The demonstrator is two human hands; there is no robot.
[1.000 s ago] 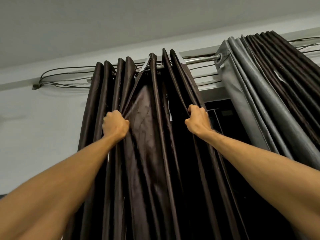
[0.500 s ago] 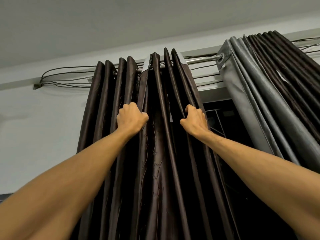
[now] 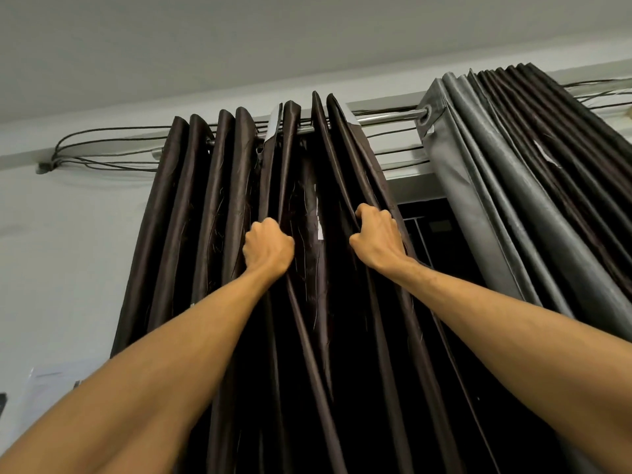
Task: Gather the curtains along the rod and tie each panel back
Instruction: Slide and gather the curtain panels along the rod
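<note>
A dark brown curtain panel (image 3: 191, 234) hangs in tight folds from a shiny metal rod (image 3: 386, 118) near the ceiling. My left hand (image 3: 268, 249) grips a fold near the panel's middle, fist closed on the cloth. My right hand (image 3: 376, 237) grips the folds at the panel's right edge, fingers curled into the fabric. A second panel (image 3: 513, 186), grey on its lining side and brown on its front, hangs bunched at the right end of the rod. Between the two panels a dark window (image 3: 431, 244) shows.
Several dark cables (image 3: 102, 155) run along the wall behind the rod and loop to a clip at the left. The pale wall (image 3: 61, 268) lies left of the curtain, the ceiling above.
My left hand has slid right along the brown panel, bunching its folds closer. My right hand has stayed at the panel's right edge, and the wide flat fold between the hands has narrowed.
</note>
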